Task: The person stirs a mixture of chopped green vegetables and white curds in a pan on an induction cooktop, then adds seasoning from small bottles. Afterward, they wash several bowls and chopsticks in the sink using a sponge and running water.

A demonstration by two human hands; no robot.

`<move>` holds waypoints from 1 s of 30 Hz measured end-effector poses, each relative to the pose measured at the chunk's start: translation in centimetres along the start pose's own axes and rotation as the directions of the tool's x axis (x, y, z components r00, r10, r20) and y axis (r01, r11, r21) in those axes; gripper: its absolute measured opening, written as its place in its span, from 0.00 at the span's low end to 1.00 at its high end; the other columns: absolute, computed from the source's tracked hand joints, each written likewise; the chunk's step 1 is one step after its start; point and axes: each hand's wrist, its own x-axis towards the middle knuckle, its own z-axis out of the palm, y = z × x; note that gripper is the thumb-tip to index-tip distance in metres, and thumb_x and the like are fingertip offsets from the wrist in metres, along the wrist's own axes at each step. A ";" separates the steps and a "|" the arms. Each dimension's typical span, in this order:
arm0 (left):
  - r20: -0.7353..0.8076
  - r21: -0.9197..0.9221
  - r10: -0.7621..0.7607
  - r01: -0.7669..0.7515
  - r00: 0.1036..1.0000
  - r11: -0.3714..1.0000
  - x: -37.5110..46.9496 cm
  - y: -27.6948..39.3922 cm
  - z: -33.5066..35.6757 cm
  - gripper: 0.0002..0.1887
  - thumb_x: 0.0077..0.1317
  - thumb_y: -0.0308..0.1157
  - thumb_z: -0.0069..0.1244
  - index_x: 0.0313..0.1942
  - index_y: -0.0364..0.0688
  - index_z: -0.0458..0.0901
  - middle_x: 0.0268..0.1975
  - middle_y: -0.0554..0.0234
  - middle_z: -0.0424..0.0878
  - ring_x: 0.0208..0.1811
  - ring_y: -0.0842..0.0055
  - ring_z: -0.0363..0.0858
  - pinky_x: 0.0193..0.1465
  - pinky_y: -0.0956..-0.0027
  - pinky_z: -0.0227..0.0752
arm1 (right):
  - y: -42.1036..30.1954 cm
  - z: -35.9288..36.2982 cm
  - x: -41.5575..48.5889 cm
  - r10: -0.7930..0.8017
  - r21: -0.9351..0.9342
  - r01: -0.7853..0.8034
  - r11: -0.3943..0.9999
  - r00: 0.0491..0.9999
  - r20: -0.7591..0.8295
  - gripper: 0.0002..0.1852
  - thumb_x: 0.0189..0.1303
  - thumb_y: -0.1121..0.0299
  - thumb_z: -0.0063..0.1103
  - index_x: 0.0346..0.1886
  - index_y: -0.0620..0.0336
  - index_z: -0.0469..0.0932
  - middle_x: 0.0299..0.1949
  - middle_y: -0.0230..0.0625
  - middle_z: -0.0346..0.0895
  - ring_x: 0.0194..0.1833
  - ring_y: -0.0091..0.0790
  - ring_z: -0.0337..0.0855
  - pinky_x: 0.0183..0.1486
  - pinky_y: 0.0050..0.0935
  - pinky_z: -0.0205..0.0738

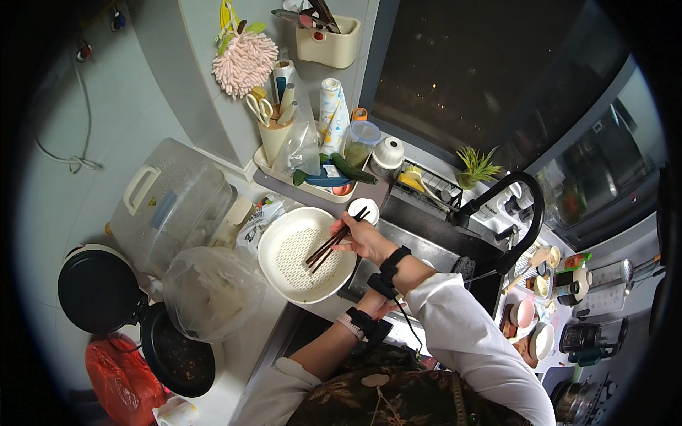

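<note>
My right hand (pixel 358 238) grips a pair of dark chopsticks (pixel 326 253). Their tips point down into a cream perforated colander basket (pixel 287 261), where a few small green bits lie. Behind that hand stands a small white bowl or cup (pixel 364 207), partly covered by the fingers. My left hand (pixel 374 304) is lower, at the counter's front edge near the sink. The right wrist and its strapped device partly hide its fingers, so I cannot tell whether it holds anything. To the right is the dark sink (pixel 410 239), mostly behind my right arm.
A black faucet (pixel 535 207) arches over the sink. Left of the colander are a clear plastic bag (pixel 213 298), an open electric griddle (pixel 178 346) and a translucent lidded bin (pixel 170 197). Cucumbers (pixel 354 169) lie on a tray (pixel 333 194) at the back, beside a knife holder (pixel 273 138).
</note>
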 end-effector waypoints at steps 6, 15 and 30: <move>-0.026 0.028 0.010 -0.009 1.000 1.000 -0.1 0.9 0.4 0.19 0.76 0.44 0.47 0.63 0.51 0.72 0.59 0.70 0.77 0.59 0.70 0.77 0.59 0.48 0.76 | -1.2 -1.9 -0.8 -0.128 -0.448 0.068 0.891 0.986 -0.104 0.34 0.64 0.46 0.64 0.48 0.79 0.76 0.42 0.41 0.80 0.38 0.31 0.84 0.29 0.27 0.88; 0.042 -0.004 -0.116 0.117 0.992 0.993 0.6 3.4 4.6 0.18 0.77 0.44 0.44 0.60 0.43 0.72 0.61 0.53 0.78 0.63 0.55 0.76 0.67 0.34 0.65 | 3.3 -16.6 -13.6 -0.541 -0.545 0.372 0.751 0.820 -0.186 0.20 0.70 0.53 0.60 0.46 0.63 0.84 0.42 0.36 0.86 0.43 0.28 0.84 0.47 0.27 0.77; -0.136 0.538 -0.266 0.297 0.954 0.789 15.2 -4.5 9.1 0.18 0.77 0.42 0.42 0.56 0.40 0.78 0.51 0.58 0.86 0.47 0.65 0.88 0.50 0.51 0.83 | 13.4 -33.3 -20.1 -0.444 -0.401 0.205 0.893 0.543 -0.712 0.16 0.71 0.60 0.59 0.43 0.65 0.86 0.27 0.28 0.83 0.28 0.20 0.78 0.31 0.24 0.73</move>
